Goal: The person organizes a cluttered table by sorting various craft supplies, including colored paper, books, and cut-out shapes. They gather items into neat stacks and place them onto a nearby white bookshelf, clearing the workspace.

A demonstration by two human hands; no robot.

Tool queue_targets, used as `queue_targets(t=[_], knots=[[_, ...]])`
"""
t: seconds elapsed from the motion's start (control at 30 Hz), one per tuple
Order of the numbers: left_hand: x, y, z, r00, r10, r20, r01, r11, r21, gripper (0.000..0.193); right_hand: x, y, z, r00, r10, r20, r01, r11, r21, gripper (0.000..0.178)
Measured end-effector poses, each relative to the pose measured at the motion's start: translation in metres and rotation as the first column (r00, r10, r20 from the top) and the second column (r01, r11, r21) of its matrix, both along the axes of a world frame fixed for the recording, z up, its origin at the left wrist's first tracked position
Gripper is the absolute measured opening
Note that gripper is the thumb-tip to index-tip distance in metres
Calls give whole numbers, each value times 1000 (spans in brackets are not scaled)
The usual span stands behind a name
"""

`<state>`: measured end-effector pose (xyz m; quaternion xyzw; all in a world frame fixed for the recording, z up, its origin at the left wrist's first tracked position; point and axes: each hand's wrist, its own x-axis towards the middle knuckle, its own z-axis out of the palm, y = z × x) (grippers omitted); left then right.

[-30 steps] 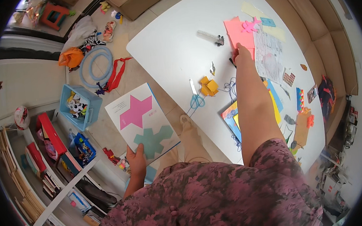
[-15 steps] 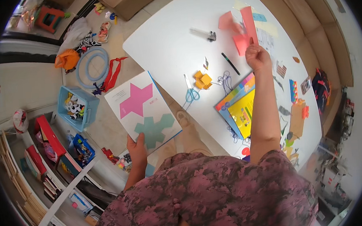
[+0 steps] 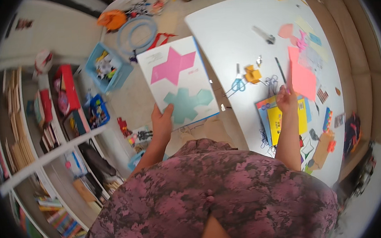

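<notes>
Pink sheet [image 3: 303, 78] drawn back toward the body since 0.5 s ago, with the right hand [image 3: 286, 100]; view has also swung, shifting the scene rightward. Right fingers closed on the sheet's lower-left edge, above the top of a yellow booklet [image 3: 281, 120]; sheet is over the worktop [image 3: 219, 30]. Left hand [image 3: 162, 121] grips the lower-left corner of a white booklet [image 3: 144, 60] bearing 2 printed shapes, magenta over teal: thumb on the front, other fingers mostly hidden behind. Booklet held off the worktop's left edge, above the floor. Black pen [image 3: 280, 69] near the right hand; farther left, orange-yellow paper box [image 3: 252, 74] beside blue-handled scissors [image 3: 238, 85]. Floor, left: light-blue bin [image 3: 124, 73], filled.
</notes>
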<state>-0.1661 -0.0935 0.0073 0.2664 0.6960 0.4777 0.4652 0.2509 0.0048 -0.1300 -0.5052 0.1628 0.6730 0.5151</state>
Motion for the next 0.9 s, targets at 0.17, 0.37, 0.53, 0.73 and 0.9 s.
queue_targets(t=[0.17, 0.37, 0.53, 0.73, 0.9], knots=[[-31, -32, 24, 974, 122, 194, -144, 984, 107, 24, -161, -10, 54, 831, 540, 131, -556, 810, 188, 36], [-90, -98, 27, 985, 149, 85, -162, 972, 168, 33, -351, -71, 187, 470, 707, 528, -877, 306, 371, 39], [-152, -195, 61, 907, 397, 139, -421, 855, 302, 31, -452, -139, 185, 387, 683, 619, -821, -50, 569, 28], [-213, -330, 72, 760, 638, 125, -637, 691, 342, 31, -560, -223, 208, 64, 744, 665, -778, -380, 500, 29], [-240, -407, 65, 562, 811, 166, -790, 465, 401, 31, -622, -285, 224, -219, 756, 616, -787, -510, 347, 40]])
